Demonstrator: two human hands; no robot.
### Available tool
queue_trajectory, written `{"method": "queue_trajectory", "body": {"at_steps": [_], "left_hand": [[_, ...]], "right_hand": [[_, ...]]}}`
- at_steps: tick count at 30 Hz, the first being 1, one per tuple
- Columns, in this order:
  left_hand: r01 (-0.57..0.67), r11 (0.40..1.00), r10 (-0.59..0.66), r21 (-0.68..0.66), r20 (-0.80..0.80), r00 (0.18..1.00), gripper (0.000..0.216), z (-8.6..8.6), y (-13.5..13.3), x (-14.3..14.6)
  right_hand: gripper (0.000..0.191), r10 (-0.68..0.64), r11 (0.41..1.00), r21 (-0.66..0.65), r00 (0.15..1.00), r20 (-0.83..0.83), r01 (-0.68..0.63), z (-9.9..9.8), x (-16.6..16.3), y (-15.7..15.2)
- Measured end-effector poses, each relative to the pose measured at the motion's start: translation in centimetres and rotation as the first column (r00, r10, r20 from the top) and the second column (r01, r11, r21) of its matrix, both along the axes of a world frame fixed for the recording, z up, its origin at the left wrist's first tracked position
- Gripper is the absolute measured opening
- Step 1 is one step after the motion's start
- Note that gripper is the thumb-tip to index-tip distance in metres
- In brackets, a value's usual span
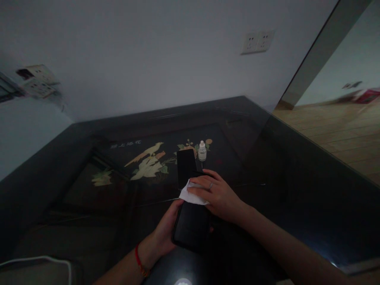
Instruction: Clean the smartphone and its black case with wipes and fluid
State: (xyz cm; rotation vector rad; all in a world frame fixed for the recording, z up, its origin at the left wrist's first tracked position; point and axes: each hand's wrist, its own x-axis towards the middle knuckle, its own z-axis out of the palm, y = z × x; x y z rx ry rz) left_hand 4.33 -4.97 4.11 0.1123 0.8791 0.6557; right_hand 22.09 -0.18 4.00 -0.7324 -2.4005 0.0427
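My left hand [167, 228], with a red bracelet at the wrist, is wrapped round the edges of a black phone [191, 226] held above the table's front part. A white cloth or tissue [191, 194] lies over the phone's upper end. Pressing that cloth onto the phone are the bent fingers of my right hand [218, 194], which wears a ring. Just beyond, a flat black rectangular thing like a second phone [186, 163] rests on the tabletop, its near end partly hidden. To its right stands a small clear bottle [202, 152] with a white cap.
The dark glossy table [243, 134] bears a bird and flower picture and reflects light. A pale wall with a double socket [257, 41] rises behind it. More sockets [38, 81] are at the left. A white cable [38, 259] runs along the lower left.
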Motion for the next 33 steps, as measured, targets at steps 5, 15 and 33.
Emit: {"method": "queue_trajectory", "body": {"at_steps": [5, 15, 33], "left_hand": [[0.002, 1.000, -0.002, -0.005, 0.017, 1.000, 0.031, -0.1, 0.0, 0.0], [0.044, 0.996, -0.048, 0.083, 0.046, 0.998, 0.031, -0.2, -0.4, 0.0], [0.064, 0.995, -0.073, 0.071, 0.134, 0.988, 0.044, -0.2, -0.1, -0.2]], "right_hand": [[0.037, -0.068, 0.993, -0.101, 0.997, -0.024, 0.065, 0.5, -0.3, -0.6], [0.034, -0.057, 0.957, -0.291, 0.971, -0.232, -0.013, 0.9, -1.2, -1.3], [0.033, -0.239, 0.971, -0.138, 0.842, -0.483, 0.197, 1.5, 0.7, -0.6]]}}
